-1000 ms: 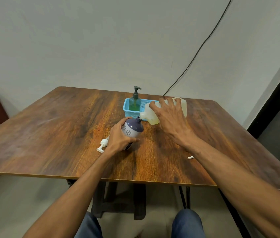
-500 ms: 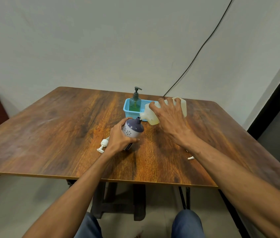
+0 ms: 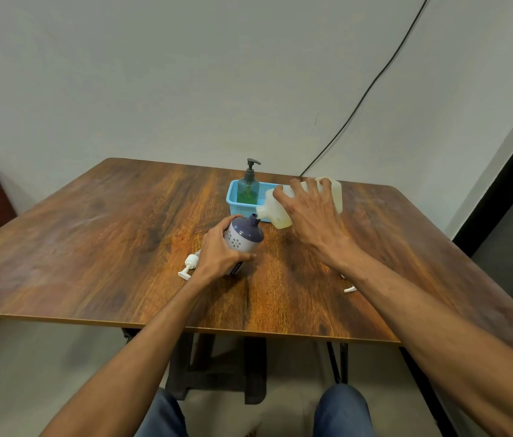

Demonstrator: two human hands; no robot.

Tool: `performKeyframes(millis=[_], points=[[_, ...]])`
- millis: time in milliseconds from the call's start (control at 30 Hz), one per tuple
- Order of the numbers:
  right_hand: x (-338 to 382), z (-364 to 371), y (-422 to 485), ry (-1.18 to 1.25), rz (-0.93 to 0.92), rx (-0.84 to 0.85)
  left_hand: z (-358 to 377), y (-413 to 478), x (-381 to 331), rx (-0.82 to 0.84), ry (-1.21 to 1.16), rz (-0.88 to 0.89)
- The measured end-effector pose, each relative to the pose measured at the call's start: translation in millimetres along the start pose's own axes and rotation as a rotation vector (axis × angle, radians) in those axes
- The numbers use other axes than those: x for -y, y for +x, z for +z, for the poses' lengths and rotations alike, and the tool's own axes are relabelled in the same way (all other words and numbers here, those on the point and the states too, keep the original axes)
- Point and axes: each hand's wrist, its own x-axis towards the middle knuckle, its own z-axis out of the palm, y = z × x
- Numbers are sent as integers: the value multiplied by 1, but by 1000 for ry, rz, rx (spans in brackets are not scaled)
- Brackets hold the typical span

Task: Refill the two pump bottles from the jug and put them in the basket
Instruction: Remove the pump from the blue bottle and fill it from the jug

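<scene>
Right hand (image 3: pixel 310 220) grips the jug (image 3: pixel 275 216), its long axis near horizontal and spout pointing left. Left hand (image 3: pixel 217 254) clasps the purple bottle (image 3: pixel 244 237), whose open neck leans up-right toward the spout.

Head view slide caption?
Right hand tilts jug toward open purple bottle held by left hand; green pump bottle in blue basket.

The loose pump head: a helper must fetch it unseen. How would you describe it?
On the wooden table, look just left of the left hand gripping the purple bottle. The white pump head lies flat there; the other pump is dark, upright on the green bottle.
</scene>
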Motion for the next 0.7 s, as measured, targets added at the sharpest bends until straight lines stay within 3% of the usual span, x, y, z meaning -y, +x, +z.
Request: performKeyframes(millis=[700], points=[[0, -1, 1, -43, -23, -13, -1, -2, -3, -4, -5, -10]])
